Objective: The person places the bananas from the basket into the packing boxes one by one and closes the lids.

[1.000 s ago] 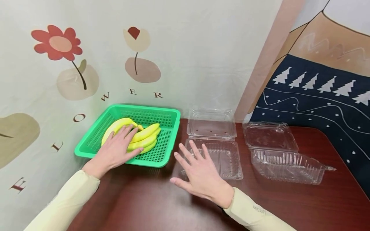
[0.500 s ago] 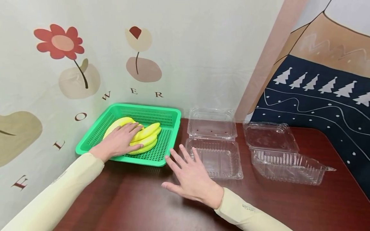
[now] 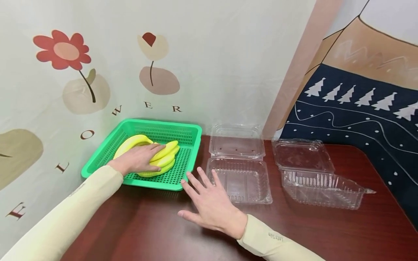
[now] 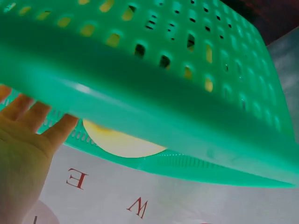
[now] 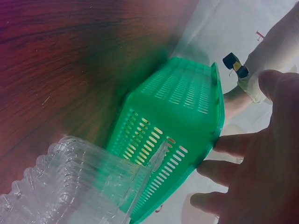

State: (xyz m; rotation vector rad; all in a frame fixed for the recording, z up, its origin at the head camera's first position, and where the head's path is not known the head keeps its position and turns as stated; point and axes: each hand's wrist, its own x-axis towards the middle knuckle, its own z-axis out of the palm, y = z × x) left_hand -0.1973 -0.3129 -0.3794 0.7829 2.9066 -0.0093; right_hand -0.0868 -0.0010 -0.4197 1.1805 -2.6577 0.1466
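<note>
A bunch of yellow bananas (image 3: 166,159) lies in a green plastic basket (image 3: 195,154) at the left of the table. My left hand (image 3: 139,158) reaches over the basket's near rim and rests on the bunch, covering its middle. In the left wrist view, the extended fingers of the left hand (image 4: 23,140) pass behind the rim, near a banana (image 4: 124,142); their tips are hidden. My right hand (image 3: 213,206) hovers with spread fingers between the basket and an open clear plastic clamshell box (image 3: 243,185), holding nothing. The right wrist view has those fingers beside the basket (image 5: 173,109).
A second clear clamshell box (image 3: 321,190) stands with its lid up farther right on the dark red table (image 3: 294,232). A printed curtain (image 3: 228,72) hangs right behind the basket and boxes.
My left hand has shifted right and farther over the bananas. My right hand has drifted left, toward the basket's near right corner. Basket and boxes stay in place.
</note>
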